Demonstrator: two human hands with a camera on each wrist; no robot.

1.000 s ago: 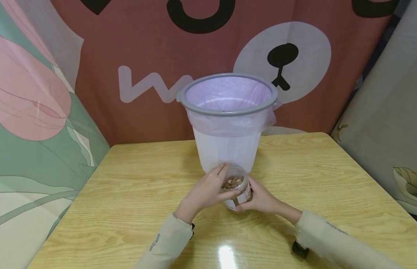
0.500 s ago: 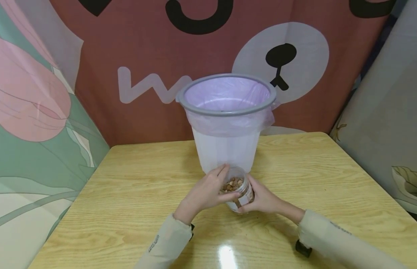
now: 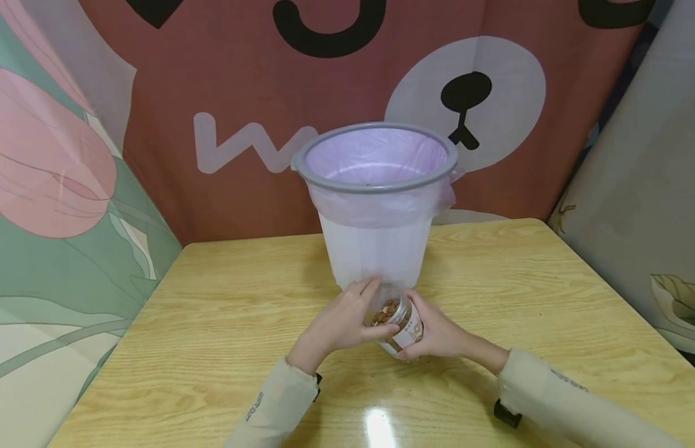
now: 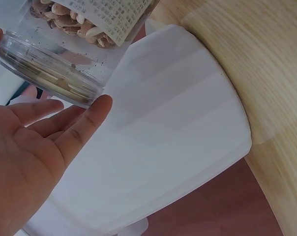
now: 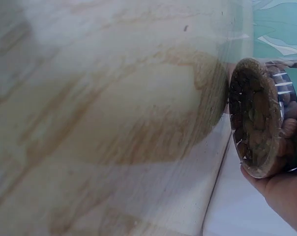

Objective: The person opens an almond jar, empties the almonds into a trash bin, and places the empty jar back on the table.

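Note:
A clear plastic jar (image 3: 407, 333) with a printed label is held tilted over the table, its mouth leaning left. Brown shelled nuts (image 4: 72, 23) lie inside it, heaped against the lower side; no lid is on it. My right hand (image 3: 441, 333) grips the jar's body from the right, near the base. My left hand (image 3: 338, 317) spans the mouth, thumb on the near side of the rim and fingers on the far side. In the left wrist view, the fingertips (image 4: 102, 104) touch the rim. The jar's round bottom faces the right wrist view.
Right behind the jar stands a white bin (image 3: 372, 249) with a grey ring (image 3: 375, 188) and a pinkish-purple liner bag (image 3: 375, 155). The wooden table (image 3: 224, 336) runs back to a printed curtain (image 3: 241, 74). More printed cloth (image 3: 633, 162) hangs at the sides.
The jar has tipped further to the left, showing more of its label, and the nuts have shifted inside. My right hand has turned with it; my left hand stays at the rim.

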